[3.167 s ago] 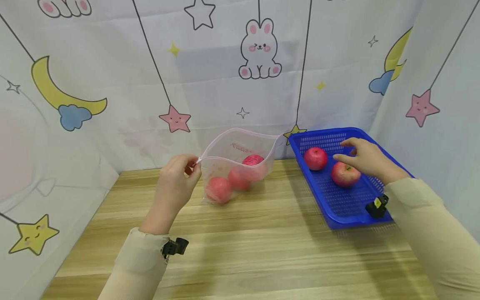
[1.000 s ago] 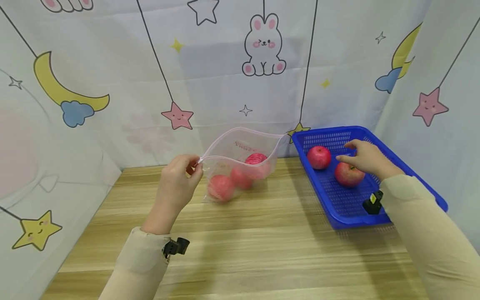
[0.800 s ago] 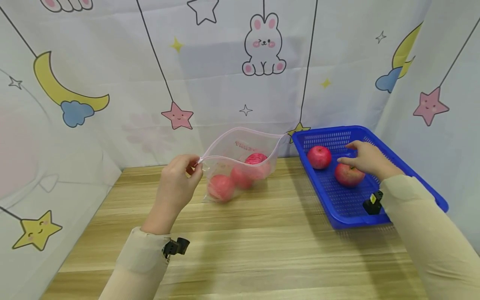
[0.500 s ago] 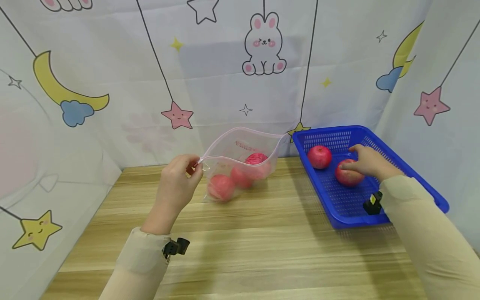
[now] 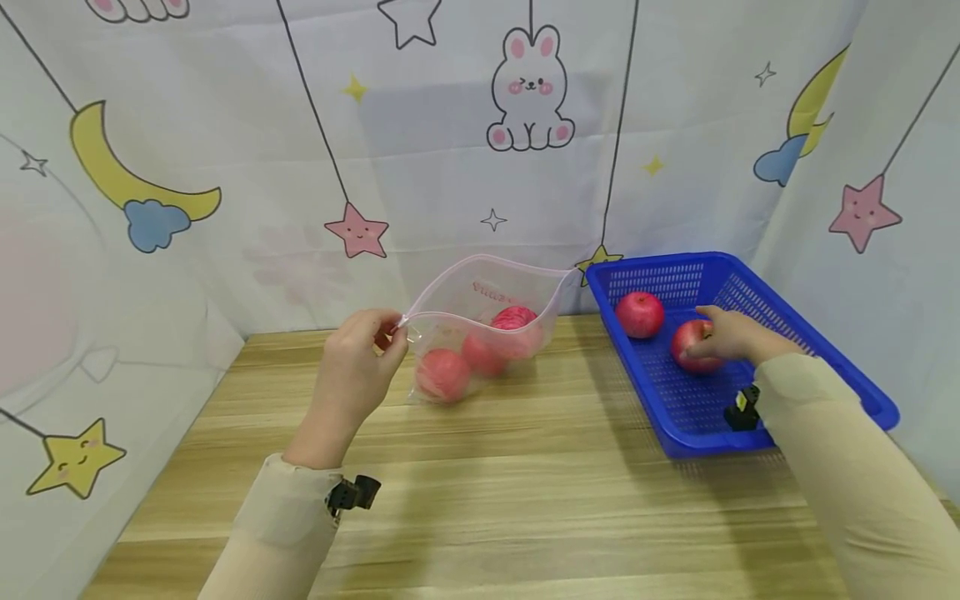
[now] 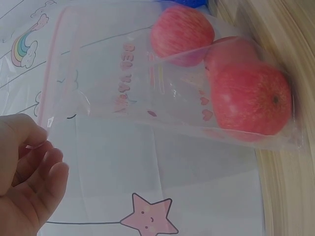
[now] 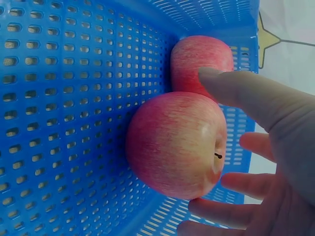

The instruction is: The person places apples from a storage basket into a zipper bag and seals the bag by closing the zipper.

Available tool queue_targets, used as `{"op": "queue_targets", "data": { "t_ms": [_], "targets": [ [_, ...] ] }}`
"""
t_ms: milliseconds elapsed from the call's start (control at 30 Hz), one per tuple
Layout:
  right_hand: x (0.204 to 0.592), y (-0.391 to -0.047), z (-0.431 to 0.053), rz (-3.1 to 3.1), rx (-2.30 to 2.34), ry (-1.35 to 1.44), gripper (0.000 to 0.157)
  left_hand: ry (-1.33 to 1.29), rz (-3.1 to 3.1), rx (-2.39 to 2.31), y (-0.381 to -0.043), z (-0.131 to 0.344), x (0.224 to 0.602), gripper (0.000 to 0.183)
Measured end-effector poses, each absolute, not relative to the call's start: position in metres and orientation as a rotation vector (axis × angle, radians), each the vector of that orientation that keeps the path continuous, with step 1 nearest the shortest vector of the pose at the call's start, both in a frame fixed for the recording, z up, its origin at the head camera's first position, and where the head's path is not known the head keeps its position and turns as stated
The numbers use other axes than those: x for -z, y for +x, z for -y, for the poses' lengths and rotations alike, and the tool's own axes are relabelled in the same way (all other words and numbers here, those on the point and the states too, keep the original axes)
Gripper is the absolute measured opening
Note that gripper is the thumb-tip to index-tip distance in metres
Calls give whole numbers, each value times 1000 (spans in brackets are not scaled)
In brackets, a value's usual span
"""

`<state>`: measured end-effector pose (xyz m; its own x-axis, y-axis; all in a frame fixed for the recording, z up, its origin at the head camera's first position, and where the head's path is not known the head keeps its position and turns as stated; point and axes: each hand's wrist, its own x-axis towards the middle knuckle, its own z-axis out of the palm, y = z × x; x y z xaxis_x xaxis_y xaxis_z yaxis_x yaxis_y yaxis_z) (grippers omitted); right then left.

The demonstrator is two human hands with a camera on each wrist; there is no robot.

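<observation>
My left hand (image 5: 358, 371) pinches the slider corner of a clear zip bag (image 5: 450, 296) with a pink rim, its mouth spread wide. Several red apples lie in the bag; in the left wrist view one apple (image 6: 253, 101) shows its blossom end. On the right, my right hand (image 5: 738, 336) reaches into a blue basket (image 5: 648, 408) over a red apple (image 7: 172, 145) with a short stem. Thumb and fingers are spread around that apple, fingertips right at its edge. Another apple (image 5: 640, 315) sits behind it, near the basket's far left corner.
The bag and basket stand at the back of a wooden table (image 5: 487, 500), against a white curtain (image 5: 420, 167) printed with stars, moons and a rabbit. Small black cameras are strapped at both wrists.
My right hand has lowered from above the stemmed apple, its thumb now in front of the fruit. The left hand and the bag keep their places.
</observation>
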<state>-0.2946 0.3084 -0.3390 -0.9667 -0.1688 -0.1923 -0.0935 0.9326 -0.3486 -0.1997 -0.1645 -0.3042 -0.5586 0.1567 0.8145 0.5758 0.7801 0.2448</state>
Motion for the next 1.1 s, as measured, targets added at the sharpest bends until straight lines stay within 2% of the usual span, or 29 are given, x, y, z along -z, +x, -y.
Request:
{"op": "queue_targets", "data": {
  "t_ms": [367,633,867,1100],
  "targets": [
    [342,-292,-301,-2862,432,-202,84,-535,2134,651,-198,165,307,9],
    [345,-290,-299,-2908,413,-166,85,-555,2104,637,-199,165,306,9],
    [347,-293,-297,-2861,406,-43,94,-552,2094,639,-199,166,307,9],
    [347,-290,-296,-2883,331,-16,86,-564,2084,639,-199,167,308,9]
  ]
}}
